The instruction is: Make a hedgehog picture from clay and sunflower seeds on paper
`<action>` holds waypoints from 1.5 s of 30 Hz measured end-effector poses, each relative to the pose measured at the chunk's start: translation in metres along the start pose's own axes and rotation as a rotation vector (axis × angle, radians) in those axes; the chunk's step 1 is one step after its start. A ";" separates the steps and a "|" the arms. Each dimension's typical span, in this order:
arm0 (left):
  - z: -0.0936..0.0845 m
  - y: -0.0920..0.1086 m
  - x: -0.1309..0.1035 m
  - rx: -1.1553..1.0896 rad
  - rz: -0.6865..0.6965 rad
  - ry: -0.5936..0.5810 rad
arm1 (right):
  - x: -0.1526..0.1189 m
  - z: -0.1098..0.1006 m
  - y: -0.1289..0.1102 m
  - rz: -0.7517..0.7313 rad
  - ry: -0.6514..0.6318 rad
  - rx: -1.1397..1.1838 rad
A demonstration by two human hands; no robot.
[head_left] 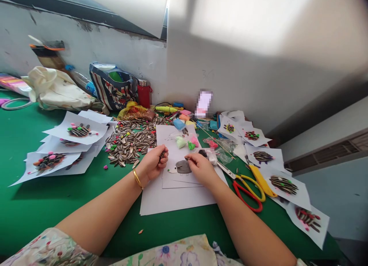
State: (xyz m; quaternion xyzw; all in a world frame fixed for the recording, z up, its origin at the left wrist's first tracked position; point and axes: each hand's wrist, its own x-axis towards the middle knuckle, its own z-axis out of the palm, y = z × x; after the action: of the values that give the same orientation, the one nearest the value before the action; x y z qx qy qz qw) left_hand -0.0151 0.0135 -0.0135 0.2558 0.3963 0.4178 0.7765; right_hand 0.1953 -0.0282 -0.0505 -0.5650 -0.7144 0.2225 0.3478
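Note:
My left hand (155,161), a gold bangle at its wrist, is curled round a few striped sunflower seeds (162,155). With thumb and fingertips together, my right hand (199,167) pinches what looks like one seed at the right edge of a grey clay hedgehog body (181,167). A seed lies on that body near its pointed white snout. The hedgehog is on a white paper sheet (172,183), atop other sheets. Lumps of pale green (181,142), bright green and pink clay sit just beyond it. A large heap of sunflower seeds (129,141) spreads left of the paper.
Finished seed hedgehogs on paper lie left (50,162) and right (284,184). Scissors (248,189) with red and yellow handles and a yellow cutter (261,180) lie right of my hand. A red flask (144,94) and striped bag (113,87) stand against the wall.

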 end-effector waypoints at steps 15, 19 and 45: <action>-0.002 -0.003 0.004 0.033 0.002 -0.016 | 0.009 0.002 -0.019 -0.185 -0.070 -0.219; -0.002 -0.003 0.004 0.039 -0.003 -0.019 | 0.010 0.002 -0.021 -0.275 -0.094 -0.269; -0.001 -0.003 0.003 0.066 0.006 -0.013 | 0.012 0.010 -0.013 -0.406 -0.087 -0.327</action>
State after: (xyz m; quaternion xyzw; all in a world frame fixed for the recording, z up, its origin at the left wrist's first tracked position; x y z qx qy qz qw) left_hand -0.0132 0.0140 -0.0173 0.2854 0.4041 0.4052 0.7688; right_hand 0.1775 -0.0199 -0.0448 -0.4487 -0.8539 0.0536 0.2582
